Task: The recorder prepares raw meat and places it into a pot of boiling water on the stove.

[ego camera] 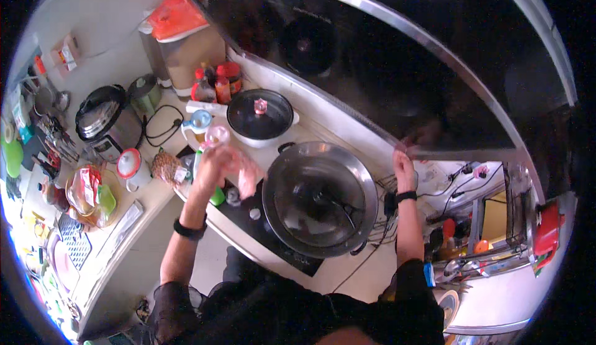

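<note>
My left hand (222, 159) holds a crumpled pink cloth (249, 177), somewhat blurred, above the counter beside the cooktop. My right hand (403, 162) is raised to the lower edge of a dark glossy range hood panel (354, 79); whether its fingers grip that edge is unclear. Between the hands, a large metal wok (321, 200) with a glass lid rests on the black cooktop (298, 262). Behind it stands a white pot with a dark lid (260, 114) and a pink knob. A blue-topped pitcher (200, 120) stands just beyond my left hand.
An electric pressure cooker (109, 124), a white lidded mug (132, 168) and a covered bowl (91, 196) crowd the left counter. Red-capped bottles (223, 84) stand at the back. On the right are a wire rack (384, 191), cords, and a utensil shelf (484, 261).
</note>
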Demonstrator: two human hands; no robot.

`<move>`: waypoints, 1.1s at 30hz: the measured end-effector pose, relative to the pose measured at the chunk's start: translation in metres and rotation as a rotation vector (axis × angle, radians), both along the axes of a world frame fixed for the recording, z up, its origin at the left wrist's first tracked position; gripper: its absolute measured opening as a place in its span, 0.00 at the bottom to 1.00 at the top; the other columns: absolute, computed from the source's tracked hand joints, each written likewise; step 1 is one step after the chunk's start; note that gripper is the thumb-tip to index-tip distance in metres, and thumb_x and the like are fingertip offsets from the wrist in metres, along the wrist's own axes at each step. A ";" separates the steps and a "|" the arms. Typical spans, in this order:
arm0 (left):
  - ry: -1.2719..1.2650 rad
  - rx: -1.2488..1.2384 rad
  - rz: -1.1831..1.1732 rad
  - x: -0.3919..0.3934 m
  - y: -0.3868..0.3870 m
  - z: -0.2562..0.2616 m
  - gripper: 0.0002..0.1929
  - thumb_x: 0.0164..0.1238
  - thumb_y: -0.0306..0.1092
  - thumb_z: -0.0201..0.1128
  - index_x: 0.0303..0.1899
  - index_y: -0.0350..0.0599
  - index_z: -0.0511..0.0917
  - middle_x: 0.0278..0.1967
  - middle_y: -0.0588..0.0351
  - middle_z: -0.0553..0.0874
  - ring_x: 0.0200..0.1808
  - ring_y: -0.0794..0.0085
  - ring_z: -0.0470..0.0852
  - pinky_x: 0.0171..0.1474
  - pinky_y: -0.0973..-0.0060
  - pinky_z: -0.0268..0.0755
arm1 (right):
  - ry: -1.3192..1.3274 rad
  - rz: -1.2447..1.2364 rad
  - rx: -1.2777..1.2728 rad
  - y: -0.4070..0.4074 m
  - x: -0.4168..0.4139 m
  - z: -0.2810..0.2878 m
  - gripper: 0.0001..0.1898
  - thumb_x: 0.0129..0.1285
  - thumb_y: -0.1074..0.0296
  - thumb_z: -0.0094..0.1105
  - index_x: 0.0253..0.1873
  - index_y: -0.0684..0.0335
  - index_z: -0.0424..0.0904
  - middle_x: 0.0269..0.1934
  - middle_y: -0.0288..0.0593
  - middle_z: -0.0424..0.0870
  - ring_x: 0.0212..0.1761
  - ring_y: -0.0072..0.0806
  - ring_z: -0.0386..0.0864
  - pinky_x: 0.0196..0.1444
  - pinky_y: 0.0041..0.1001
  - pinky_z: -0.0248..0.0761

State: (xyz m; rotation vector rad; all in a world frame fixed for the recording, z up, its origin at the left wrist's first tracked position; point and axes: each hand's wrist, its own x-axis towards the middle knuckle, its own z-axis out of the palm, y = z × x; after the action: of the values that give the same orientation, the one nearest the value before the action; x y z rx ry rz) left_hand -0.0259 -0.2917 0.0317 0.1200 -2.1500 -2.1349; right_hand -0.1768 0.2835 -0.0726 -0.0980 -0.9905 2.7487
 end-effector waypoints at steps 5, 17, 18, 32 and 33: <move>0.219 0.638 -0.205 -0.089 -0.026 0.076 0.11 0.61 0.37 0.47 0.36 0.41 0.73 0.33 0.54 0.80 0.36 0.67 0.77 0.43 0.73 0.70 | 0.019 0.078 -0.046 -0.027 0.021 0.007 0.11 0.53 0.87 0.52 0.41 0.69 0.71 0.52 0.50 0.75 0.50 0.39 0.74 0.54 0.31 0.73; 0.288 1.159 0.457 -0.261 0.020 0.027 0.10 0.63 0.42 0.49 0.29 0.49 0.74 0.20 0.66 0.75 0.14 0.83 0.65 0.13 0.82 0.50 | 0.037 0.072 0.812 0.002 0.056 -0.013 0.08 0.62 0.72 0.53 0.45 0.66 0.71 0.40 0.41 0.75 0.40 0.29 0.72 0.46 0.28 0.71; 0.321 1.156 0.509 -0.274 0.027 0.022 0.10 0.64 0.42 0.49 0.29 0.49 0.74 0.20 0.66 0.75 0.15 0.83 0.66 0.13 0.82 0.50 | 0.073 -0.117 1.206 0.011 0.071 -0.015 0.09 0.63 0.69 0.54 0.45 0.65 0.71 0.39 0.41 0.76 0.37 0.29 0.73 0.46 0.29 0.72; 0.248 0.883 0.553 -0.463 -0.036 -0.111 0.18 0.67 0.44 0.48 0.27 0.41 0.78 0.20 0.61 0.77 0.20 0.71 0.74 0.27 0.70 0.69 | -0.327 -0.081 0.614 -0.070 0.118 0.052 0.11 0.62 0.76 0.49 0.47 0.55 0.73 0.37 0.35 0.76 0.36 0.20 0.76 0.39 0.18 0.73; 0.227 1.122 0.425 -0.473 -0.061 -0.121 0.18 0.68 0.44 0.48 0.27 0.42 0.78 0.18 0.62 0.76 0.19 0.71 0.73 0.24 0.70 0.68 | -0.302 0.016 -0.060 -0.093 0.101 0.063 0.09 0.60 0.75 0.53 0.45 0.56 0.75 0.35 0.35 0.78 0.33 0.20 0.77 0.37 0.21 0.75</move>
State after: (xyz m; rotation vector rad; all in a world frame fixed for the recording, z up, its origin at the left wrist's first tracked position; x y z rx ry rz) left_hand -0.4989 -0.3531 -0.0888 0.3493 -0.5373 -2.5793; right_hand -0.0756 0.1909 -0.0098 -0.5310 -0.9804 2.8335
